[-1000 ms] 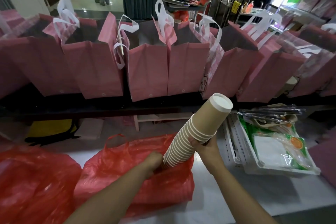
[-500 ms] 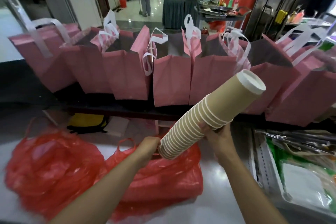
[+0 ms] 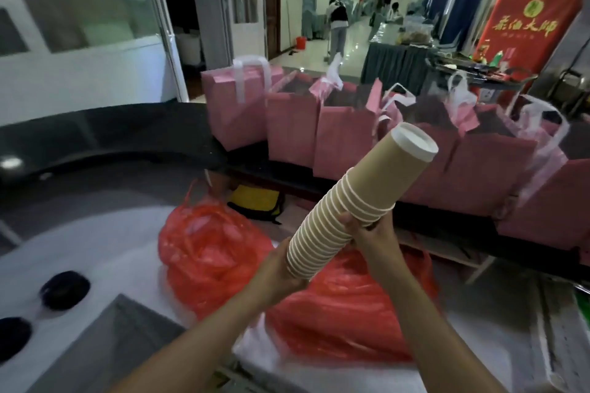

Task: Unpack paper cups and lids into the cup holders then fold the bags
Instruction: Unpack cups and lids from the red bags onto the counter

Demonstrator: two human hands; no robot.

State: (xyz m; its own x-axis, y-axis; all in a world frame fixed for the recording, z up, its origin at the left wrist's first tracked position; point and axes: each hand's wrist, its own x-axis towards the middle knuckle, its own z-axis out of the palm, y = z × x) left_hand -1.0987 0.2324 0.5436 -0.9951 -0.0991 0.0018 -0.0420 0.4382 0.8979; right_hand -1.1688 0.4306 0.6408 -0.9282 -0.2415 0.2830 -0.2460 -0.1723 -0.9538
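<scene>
Hands grip the tilted cup stack [image 3: 357, 204]: left hand [image 3: 281, 268] mostly hidden behind its base, right hand [image 3: 370, 233] underneath.

Stack of tan paper cups [image 3: 357, 204], nested, tilted up-right, white base of end cup facing up, held in air over 2 red plastic bags [image 3: 344, 313], crumpled on white counter. 2 dark round cup holder holes [image 3: 65, 289] at left, blurred.
</scene>
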